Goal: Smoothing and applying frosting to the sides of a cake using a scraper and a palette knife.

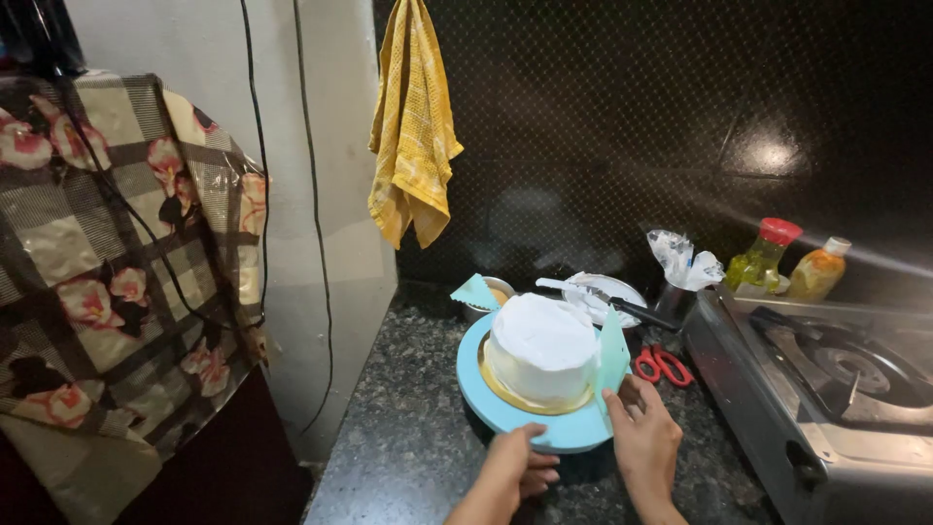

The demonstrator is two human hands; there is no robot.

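At lower centre of the frame, the right hand (pixel 643 437) pinches a scraper (pixel 612 358) upright against the cake (pixel 542 348) while the left hand (pixel 515 469) grips the turntable (pixel 505 408) rim; best to hold the scraper steady and vertical, turning slowly.

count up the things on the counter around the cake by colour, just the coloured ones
Light blue: 3, the turntable, the scraper in the right hand, and a second scraper in a bowl.
Red: 1, the scissors.
Yellow: 2, two bottles.
Total: 6.
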